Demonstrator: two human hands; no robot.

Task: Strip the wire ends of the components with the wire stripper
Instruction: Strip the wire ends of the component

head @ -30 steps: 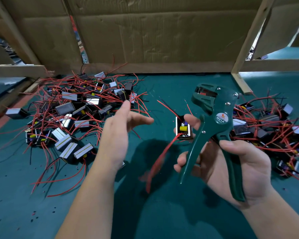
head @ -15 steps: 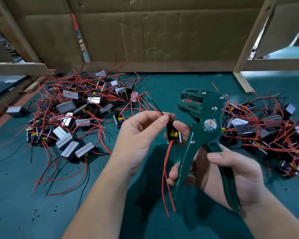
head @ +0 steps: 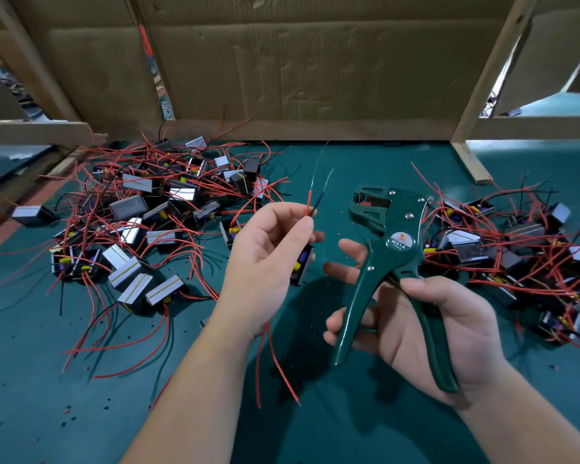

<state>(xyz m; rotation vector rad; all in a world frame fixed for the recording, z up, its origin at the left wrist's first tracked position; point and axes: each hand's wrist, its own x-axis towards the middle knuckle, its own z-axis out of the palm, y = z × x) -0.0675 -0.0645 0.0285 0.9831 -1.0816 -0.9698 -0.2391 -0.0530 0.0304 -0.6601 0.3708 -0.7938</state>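
Two wires in left hand, W01A stripper in right hand

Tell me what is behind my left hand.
A black component with yellow and blue parts peeks out behind the left hand; the hand covers most of it. Red wires hang below.

The teal-green work surface carries two heaps of small block-shaped components with red and black leads: the left pile spreads from the far left toward the centre, and the right pile sits at the right edge. Small insulation scraps are scattered over the near left area. A wooden batten lies flat at the far right.
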